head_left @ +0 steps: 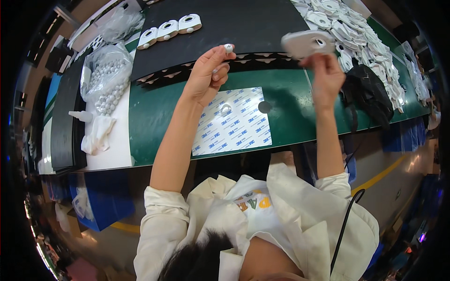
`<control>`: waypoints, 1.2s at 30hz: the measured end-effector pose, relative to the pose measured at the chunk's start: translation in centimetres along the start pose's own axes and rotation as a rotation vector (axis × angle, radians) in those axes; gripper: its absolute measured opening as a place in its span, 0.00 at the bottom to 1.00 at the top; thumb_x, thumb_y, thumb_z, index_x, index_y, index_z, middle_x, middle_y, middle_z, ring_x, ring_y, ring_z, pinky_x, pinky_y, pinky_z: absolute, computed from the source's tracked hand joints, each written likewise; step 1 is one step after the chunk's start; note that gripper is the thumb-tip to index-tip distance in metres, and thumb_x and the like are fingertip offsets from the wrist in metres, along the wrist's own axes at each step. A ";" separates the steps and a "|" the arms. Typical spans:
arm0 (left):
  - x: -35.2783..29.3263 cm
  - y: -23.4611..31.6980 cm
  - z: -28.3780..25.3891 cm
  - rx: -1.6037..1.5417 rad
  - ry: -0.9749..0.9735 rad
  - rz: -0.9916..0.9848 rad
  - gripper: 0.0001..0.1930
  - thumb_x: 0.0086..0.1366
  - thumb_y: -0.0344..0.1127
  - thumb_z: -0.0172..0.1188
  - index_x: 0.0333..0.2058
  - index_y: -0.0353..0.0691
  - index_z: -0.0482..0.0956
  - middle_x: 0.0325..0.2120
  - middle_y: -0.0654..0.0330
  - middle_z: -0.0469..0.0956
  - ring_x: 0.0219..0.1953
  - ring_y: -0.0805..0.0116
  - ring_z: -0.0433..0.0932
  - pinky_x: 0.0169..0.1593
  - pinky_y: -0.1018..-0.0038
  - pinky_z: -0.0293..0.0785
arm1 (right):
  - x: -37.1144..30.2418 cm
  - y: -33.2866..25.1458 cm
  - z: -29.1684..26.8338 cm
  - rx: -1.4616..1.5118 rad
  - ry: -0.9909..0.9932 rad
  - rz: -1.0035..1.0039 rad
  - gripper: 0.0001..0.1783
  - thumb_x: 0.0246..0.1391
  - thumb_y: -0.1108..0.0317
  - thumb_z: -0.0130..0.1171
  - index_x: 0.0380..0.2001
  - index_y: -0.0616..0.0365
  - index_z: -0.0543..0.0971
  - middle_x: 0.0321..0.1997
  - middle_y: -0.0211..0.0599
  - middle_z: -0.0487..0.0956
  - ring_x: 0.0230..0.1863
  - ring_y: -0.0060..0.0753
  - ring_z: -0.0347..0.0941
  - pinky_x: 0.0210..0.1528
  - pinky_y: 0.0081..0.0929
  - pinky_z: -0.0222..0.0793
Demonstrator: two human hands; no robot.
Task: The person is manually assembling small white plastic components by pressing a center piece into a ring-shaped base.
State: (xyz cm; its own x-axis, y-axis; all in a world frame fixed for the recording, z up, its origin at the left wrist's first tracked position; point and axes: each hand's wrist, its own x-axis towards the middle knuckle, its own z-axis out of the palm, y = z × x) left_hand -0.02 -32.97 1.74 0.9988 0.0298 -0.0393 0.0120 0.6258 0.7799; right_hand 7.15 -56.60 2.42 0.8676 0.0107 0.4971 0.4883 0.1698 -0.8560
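While the left hand [203, 77], upper centre of the frame, pinches a small, round white ball [228, 48] between thumb and finger, the right hand [327, 80], upper right, grips the near edge of a flat, rounded white part with a dark hole [302, 44], slightly blurred. Both hands are raised and well apart, the ball at the left fingertips, the part above the right fingers. The step seems to be pairing ball with part; the next move probably calls for bringing them together and lining them up. Three similar white holed pieces with small balls [168, 30] sit in a row, upper left.
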 end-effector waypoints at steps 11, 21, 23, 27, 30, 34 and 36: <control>0.5 -0.3 -0.6 -0.015 -0.033 0.123 0.13 0.58 0.36 0.59 0.42 0.41 0.74 0.36 0.63 0.75 0.16 0.87 0.54 0.17 0.89 0.48 | -7.2 -0.2 5.4 -0.079 -0.724 0.406 0.09 0.54 0.73 0.51 0.39 0.63 0.71 0.33 0.31 0.75 0.31 0.16 0.69 0.34 0.15 0.67; 0.6 -0.3 -0.6 -0.054 -0.023 0.113 0.10 0.59 0.36 0.58 0.39 0.41 0.76 0.34 0.62 0.76 0.14 0.86 0.54 0.16 0.88 0.48 | -7.8 0.3 5.5 -0.233 -0.746 0.240 0.08 0.55 0.73 0.50 0.38 0.62 0.70 0.30 0.33 0.75 0.30 0.18 0.70 0.34 0.17 0.67; 0.6 -0.3 -0.7 -0.066 -0.032 0.106 0.10 0.60 0.37 0.57 0.39 0.41 0.76 0.35 0.61 0.76 0.14 0.86 0.54 0.16 0.89 0.48 | -7.8 0.2 5.5 -0.193 -0.719 0.263 0.08 0.55 0.73 0.50 0.39 0.62 0.70 0.30 0.34 0.75 0.30 0.19 0.70 0.34 0.17 0.67; 0.6 -0.2 -0.8 -0.075 -0.042 0.097 0.12 0.60 0.38 0.57 0.40 0.41 0.75 0.35 0.61 0.76 0.15 0.86 0.54 0.17 0.89 0.48 | -7.8 0.0 5.5 -0.260 -0.733 0.209 0.08 0.53 0.75 0.51 0.38 0.62 0.70 0.31 0.35 0.74 0.29 0.21 0.69 0.32 0.19 0.66; 0.6 -0.2 -0.7 -0.041 -0.048 0.105 0.13 0.61 0.36 0.54 0.44 0.39 0.73 0.37 0.64 0.75 0.16 0.86 0.52 0.17 0.89 0.47 | -7.9 -0.3 5.7 -0.363 -0.776 -0.014 0.07 0.51 0.77 0.51 0.36 0.62 0.72 0.30 0.36 0.73 0.28 0.26 0.67 0.30 0.22 0.63; 0.5 0.0 -0.4 -0.031 -0.048 0.119 0.15 0.62 0.34 0.54 0.47 0.38 0.71 0.40 0.62 0.74 0.16 0.86 0.53 0.17 0.88 0.47 | -8.1 0.0 6.2 -0.340 -0.769 -0.202 0.07 0.49 0.79 0.52 0.34 0.62 0.72 0.30 0.37 0.72 0.27 0.30 0.65 0.29 0.24 0.62; 0.4 0.1 -0.3 -0.029 -0.047 0.115 0.15 0.62 0.33 0.53 0.47 0.38 0.71 0.41 0.62 0.74 0.16 0.86 0.53 0.17 0.88 0.48 | -7.9 -0.2 6.0 -0.391 -0.820 -0.138 0.07 0.51 0.77 0.51 0.36 0.61 0.72 0.32 0.34 0.72 0.30 0.25 0.67 0.32 0.22 0.64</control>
State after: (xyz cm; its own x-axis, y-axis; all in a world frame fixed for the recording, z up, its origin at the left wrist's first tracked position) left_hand 0.36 -32.69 1.60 0.9946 0.0669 0.0793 -0.1038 0.6429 0.7589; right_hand -0.36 -50.76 -0.46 0.5340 0.7362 0.4158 0.7091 -0.1221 -0.6945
